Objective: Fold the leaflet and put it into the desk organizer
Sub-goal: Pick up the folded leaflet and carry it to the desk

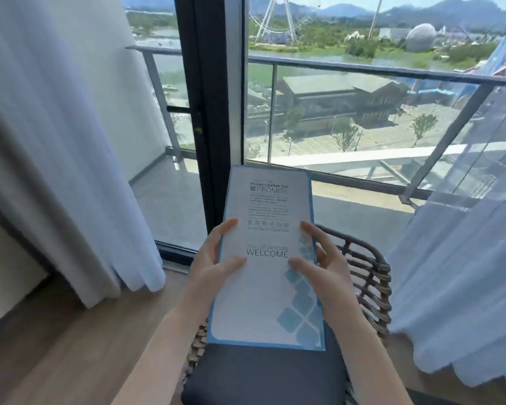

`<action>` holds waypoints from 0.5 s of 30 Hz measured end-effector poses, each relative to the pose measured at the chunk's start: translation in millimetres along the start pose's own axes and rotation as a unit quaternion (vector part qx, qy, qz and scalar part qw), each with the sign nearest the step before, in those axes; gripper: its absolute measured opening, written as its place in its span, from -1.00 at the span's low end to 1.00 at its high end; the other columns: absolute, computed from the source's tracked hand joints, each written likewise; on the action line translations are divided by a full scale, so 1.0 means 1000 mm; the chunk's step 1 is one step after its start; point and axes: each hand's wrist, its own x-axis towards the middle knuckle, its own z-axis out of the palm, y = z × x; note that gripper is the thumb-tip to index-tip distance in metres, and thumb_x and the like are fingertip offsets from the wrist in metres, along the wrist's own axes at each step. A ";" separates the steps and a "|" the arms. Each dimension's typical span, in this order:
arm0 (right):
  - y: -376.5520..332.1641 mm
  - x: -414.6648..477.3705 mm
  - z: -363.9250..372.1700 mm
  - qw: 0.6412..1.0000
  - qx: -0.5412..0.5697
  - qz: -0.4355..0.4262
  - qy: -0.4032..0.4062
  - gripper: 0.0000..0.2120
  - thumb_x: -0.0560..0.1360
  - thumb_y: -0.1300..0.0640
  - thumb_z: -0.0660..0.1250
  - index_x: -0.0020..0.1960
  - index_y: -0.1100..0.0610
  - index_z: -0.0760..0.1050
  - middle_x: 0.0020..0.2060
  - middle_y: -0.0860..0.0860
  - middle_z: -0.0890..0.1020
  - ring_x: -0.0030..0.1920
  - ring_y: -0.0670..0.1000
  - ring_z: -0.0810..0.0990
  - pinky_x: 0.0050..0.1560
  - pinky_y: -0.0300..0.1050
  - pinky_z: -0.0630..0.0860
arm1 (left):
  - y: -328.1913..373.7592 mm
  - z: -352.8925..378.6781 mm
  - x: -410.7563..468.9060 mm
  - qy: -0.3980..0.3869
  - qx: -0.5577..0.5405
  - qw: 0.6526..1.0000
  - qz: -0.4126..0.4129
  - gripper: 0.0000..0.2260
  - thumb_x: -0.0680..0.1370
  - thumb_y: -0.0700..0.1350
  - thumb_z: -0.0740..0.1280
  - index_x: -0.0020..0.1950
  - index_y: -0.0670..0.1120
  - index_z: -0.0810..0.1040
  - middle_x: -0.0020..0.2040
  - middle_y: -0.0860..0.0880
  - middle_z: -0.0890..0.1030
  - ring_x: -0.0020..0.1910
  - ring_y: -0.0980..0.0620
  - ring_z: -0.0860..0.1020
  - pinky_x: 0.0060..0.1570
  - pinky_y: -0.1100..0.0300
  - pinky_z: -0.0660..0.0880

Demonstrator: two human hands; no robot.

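A tall white leaflet (268, 290) with a blue border, blue squares at its lower right and the word WELCOME is held upright in front of me, above a chair. My left hand (214, 258) grips its left edge, thumb on the front. On the right edge, my right hand (319, 264) holds it the same way. The leaflet looks folded to a narrow panel. No desk organizer is in view.
A woven rattan chair (368, 276) with a dark cushion (263, 375) stands below the leaflet. White curtains (65, 141) hang at left and right. A glass balcony door with a dark frame (214, 97) is straight ahead. The wooden floor (70, 346) spreads to the left.
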 end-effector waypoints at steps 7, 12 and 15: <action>0.017 0.019 0.099 0.987 0.005 0.027 -0.157 -0.36 0.37 0.44 0.45 0.22 -0.20 0.59 0.02 -0.08 0.74 -0.03 0.00 0.74 -0.19 -0.18 0.66 | 0.021 -0.084 -0.050 0.181 -0.002 0.983 0.020 -0.45 0.38 -0.30 0.39 0.27 0.19 0.55 0.19 0.02 0.68 0.15 -0.04 0.65 0.01 0.10 0.60; 0.027 0.006 0.193 0.962 0.001 0.047 -0.270 -0.38 0.40 0.43 0.43 0.23 -0.20 0.59 0.03 -0.05 0.75 -0.03 0.05 0.74 -0.13 -0.07 0.69 | 0.040 -0.151 -0.106 0.296 0.000 0.954 0.051 -0.44 0.47 -0.44 0.34 0.25 0.16 0.57 0.18 0.07 0.68 0.15 0.02 0.64 0.00 0.18 0.60; 0.036 -0.009 0.256 0.939 -0.002 0.060 -0.339 -0.39 0.41 0.44 0.43 0.23 -0.17 0.59 0.04 -0.07 0.75 -0.04 0.02 0.74 -0.16 -0.14 0.67 | 0.050 -0.193 -0.145 0.372 -0.001 0.926 0.063 -0.44 0.48 -0.48 0.30 0.26 0.13 0.55 0.15 0.11 0.70 0.11 0.08 0.65 -0.07 0.26 0.58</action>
